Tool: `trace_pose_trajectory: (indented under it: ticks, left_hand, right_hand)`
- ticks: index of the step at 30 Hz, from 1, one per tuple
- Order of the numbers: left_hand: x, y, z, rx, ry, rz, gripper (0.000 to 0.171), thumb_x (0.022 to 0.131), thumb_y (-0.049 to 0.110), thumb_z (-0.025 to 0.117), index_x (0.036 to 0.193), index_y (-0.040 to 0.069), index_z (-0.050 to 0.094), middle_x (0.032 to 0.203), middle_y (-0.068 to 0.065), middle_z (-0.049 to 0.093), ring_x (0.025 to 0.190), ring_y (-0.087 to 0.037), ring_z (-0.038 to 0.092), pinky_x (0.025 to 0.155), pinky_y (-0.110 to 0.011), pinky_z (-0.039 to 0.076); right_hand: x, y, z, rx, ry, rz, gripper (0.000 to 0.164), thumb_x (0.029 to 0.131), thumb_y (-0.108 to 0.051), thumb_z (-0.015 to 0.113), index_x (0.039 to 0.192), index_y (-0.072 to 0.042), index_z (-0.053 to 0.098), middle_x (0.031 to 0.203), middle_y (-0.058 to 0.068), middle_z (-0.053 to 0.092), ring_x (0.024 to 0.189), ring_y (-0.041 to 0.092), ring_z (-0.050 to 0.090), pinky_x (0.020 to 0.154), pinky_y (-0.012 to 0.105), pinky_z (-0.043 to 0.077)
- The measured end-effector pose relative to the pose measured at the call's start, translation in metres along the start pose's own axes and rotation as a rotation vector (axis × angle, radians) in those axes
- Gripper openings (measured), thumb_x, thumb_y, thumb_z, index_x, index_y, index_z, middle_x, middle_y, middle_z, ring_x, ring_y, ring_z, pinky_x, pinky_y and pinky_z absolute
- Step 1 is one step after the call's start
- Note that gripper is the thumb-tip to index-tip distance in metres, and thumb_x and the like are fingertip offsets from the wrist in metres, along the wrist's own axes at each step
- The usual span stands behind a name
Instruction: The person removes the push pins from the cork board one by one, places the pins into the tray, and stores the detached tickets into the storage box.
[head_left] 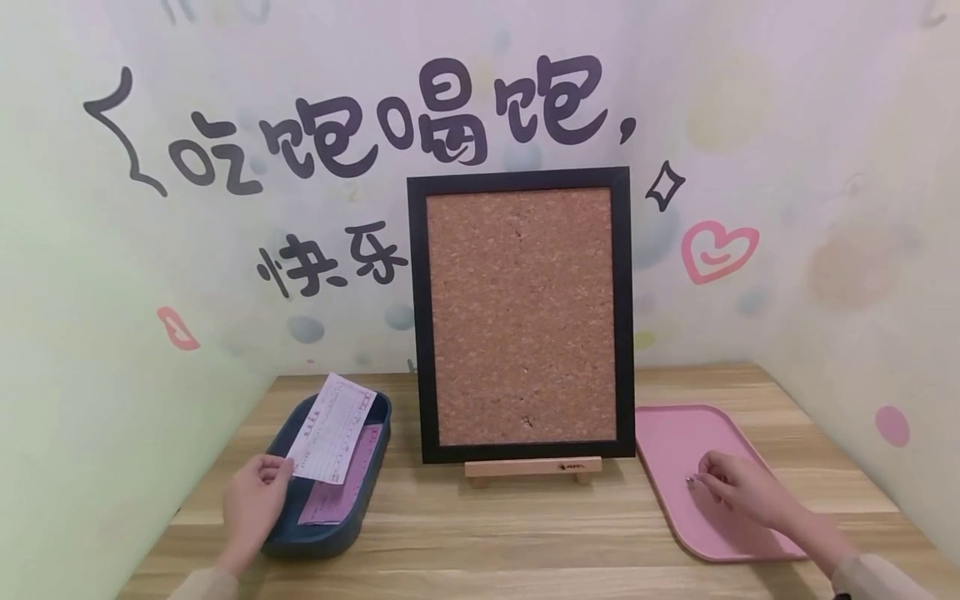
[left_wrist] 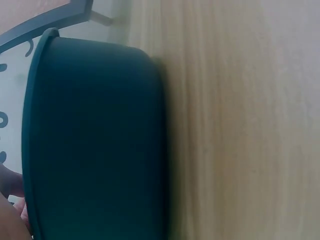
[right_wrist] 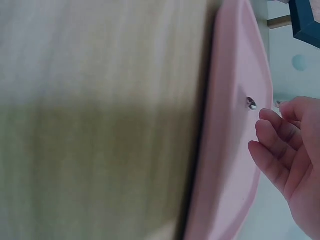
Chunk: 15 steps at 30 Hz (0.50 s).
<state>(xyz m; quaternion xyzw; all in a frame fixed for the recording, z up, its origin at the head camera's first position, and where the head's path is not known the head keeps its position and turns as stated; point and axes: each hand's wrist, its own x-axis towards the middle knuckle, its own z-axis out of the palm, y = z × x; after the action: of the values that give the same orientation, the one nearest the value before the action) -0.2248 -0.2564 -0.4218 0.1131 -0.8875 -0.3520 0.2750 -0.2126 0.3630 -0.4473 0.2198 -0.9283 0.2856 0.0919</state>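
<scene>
My left hand (head_left: 255, 500) pinches a white printed paper slip (head_left: 333, 429) by its lower left corner, tilted over the dark blue tray (head_left: 315, 546). A purple printed slip (head_left: 330, 504) lies inside that tray, partly covered by the white one. In the left wrist view the tray's wall (left_wrist: 95, 140) hides most of the fingers. Over the pink tray (head_left: 693, 429), my right hand (head_left: 742, 487) pinches a small push pin (right_wrist: 279, 104) between thumb and index finger. Another shiny metal push pin (right_wrist: 251, 103) lies on the pink tray, just beyond the fingertips.
Between the trays, a cork board (head_left: 521, 317) in a black frame leans on a small wooden stand (head_left: 532, 469). Behind the wooden table (head_left: 450, 542) rises a wall (head_left: 750, 108) with lettering and painted shapes.
</scene>
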Motion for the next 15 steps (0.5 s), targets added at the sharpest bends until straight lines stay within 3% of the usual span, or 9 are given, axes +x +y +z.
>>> trace_pose_trajectory:
  ticks: [10,15]
  left_hand:
    - [-0.005,0.001,0.001,0.065,-0.064,0.028,0.015,0.081,0.013,0.06,0.078,-0.001,0.061,0.07,-0.013,0.066,0.057,-0.018,0.057,0.05,-0.028,0.036]
    - [-0.007,0.005,-0.002,0.131,-0.154,0.032,0.016,0.08,0.016,0.06,0.076,0.001,0.06,0.072,-0.012,0.067,0.061,-0.023,0.06,0.049,-0.031,0.037]
  right_hand:
    - [-0.008,0.008,0.009,-0.022,0.027,-0.059,0.013,0.083,-0.002,0.06,0.078,-0.011,0.053,0.059,-0.016,0.045,0.051,-0.006,0.039,0.043,0.019,0.036]
    - [-0.011,0.014,0.013,0.063,0.019,-0.169,0.012,0.083,0.001,0.059,0.078,-0.009,0.053,0.061,-0.015,0.047,0.051,-0.006,0.041,0.04,0.018,0.036]
